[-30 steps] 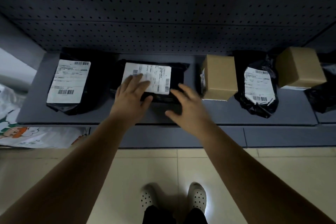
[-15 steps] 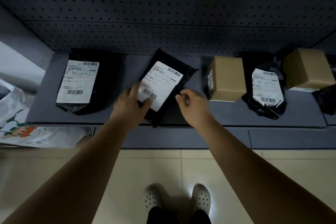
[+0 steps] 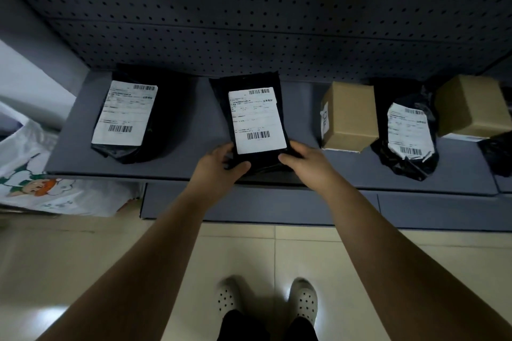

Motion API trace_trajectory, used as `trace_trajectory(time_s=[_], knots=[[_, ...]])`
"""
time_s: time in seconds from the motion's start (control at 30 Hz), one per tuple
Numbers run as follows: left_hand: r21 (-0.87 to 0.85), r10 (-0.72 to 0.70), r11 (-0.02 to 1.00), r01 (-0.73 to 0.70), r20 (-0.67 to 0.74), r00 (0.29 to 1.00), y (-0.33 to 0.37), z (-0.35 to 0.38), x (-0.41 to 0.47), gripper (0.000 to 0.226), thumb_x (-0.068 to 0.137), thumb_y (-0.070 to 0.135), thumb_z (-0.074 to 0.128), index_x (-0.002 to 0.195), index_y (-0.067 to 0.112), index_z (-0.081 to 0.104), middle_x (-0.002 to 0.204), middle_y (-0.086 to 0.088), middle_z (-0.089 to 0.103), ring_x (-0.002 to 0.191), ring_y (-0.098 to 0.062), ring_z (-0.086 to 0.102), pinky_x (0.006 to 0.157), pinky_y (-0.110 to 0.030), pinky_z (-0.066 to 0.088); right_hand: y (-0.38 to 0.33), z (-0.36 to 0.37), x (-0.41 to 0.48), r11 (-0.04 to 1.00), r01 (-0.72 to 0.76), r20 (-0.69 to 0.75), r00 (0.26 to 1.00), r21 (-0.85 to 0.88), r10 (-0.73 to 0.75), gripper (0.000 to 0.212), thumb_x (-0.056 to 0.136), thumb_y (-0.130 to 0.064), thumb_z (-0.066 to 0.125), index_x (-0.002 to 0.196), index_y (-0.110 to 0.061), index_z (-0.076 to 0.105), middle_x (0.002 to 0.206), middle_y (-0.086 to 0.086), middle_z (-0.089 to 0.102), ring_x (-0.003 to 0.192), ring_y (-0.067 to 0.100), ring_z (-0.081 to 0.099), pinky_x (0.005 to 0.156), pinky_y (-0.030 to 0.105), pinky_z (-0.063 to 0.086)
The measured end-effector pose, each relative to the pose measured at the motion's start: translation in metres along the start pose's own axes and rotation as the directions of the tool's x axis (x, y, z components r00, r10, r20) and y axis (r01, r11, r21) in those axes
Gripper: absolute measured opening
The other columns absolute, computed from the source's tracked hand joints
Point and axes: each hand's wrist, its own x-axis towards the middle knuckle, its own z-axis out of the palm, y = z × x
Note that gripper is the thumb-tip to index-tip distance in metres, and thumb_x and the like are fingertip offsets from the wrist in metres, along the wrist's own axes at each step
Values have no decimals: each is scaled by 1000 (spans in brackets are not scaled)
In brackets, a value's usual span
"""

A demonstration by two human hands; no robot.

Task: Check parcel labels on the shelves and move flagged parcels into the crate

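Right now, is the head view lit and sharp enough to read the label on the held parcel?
Head view: dim overall, yet the white label on the black parcel, gripped by the left hand and right hand, stands out, barcodes sharp, fine print too small to read; wide-angle lens bows the shelf edge; glare spots on the floor tiles.

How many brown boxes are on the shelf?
2. One brown box sits just right of the held black parcel; the other is near the shelf's far right end, beyond a crinkled black bag. More could hide past the picture's edge.
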Motion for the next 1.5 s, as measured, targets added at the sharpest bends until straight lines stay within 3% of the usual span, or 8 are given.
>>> trace_trajectory(time_s=[0.1,0.3,0.43,0.53,0.67,0.83,1.27,1.5], knots=[[-59,26,998,-27,-17,1000,4,-3,-1,46,87,23,71,130,31,58,111,8,63,91,-1,58,70,2,37,-1,0,-10,999,41,27,999,21,-42,47,93,-24,64,138,-33,55,124,-16,62,117,6,56,97,20,40],[-316,90,941,-125,-124,988,11,0,-16,56,81,4,74,125,31,54,121,11,60,111,-5,58,90,-17,48,-1,8,-23,970,244,-208,950,24,-233,54,89,-14,70,139,-26,52,125,-10,62,108,-1,56,96,16,43],[-391,117,903,-179,-179,977,10,4,-24,61,79,-2,75,122,34,50,128,4,58,119,-13,57,97,-28,50,2,8,-32,944,322,-267,918,65,-295,60,86,-6,72,139,-21,49,116,-29,53,101,-25,50,88,3,39],[-343,161,910,-231,-219,962,11,7,-32,69,79,0,76,117,49,46,131,5,57,122,-11,55,100,-33,50,4,9,-40,933,354,-272,906,66,-325,63,87,-5,71,136,-37,47,120,-32,50,109,-20,49,97,12,41],[-302,183,920,-249,-230,956,11,10,-42,64,81,0,74,132,29,47,133,4,56,123,-9,53,101,-25,48,7,11,-49,919,390,-312,882,63,-353,72,86,-3,70,120,-59,42,127,-15,55,116,-8,53,103,20,44],[-261,199,931,-257,-229,953,8,8,-49,66,81,1,74,138,20,46,135,4,55,124,-9,53,104,-32,47,8,14,-57,914,398,-288,887,82,-361,64,86,-4,71,137,-33,47,131,-8,54,117,-4,54,104,23,45],[-265,244,912,-312,-259,935,5,6,-57,68,81,-2,73,125,40,44,126,21,54,115,14,51,94,-9,43,12,27,-61,915,395,-315,881,79,-353,64,85,-4,71,140,-27,46,131,-11,52,117,-10,50,102,15,42],[-284,216,919,-274,-219,952,4,3,-45,64,81,3,74,129,37,46,128,15,57,119,3,54,99,-21,47,8,25,-55,920,383,-317,885,85,-340,63,86,-3,70,140,-25,47,132,-9,53,115,-15,49,97,5,38]])
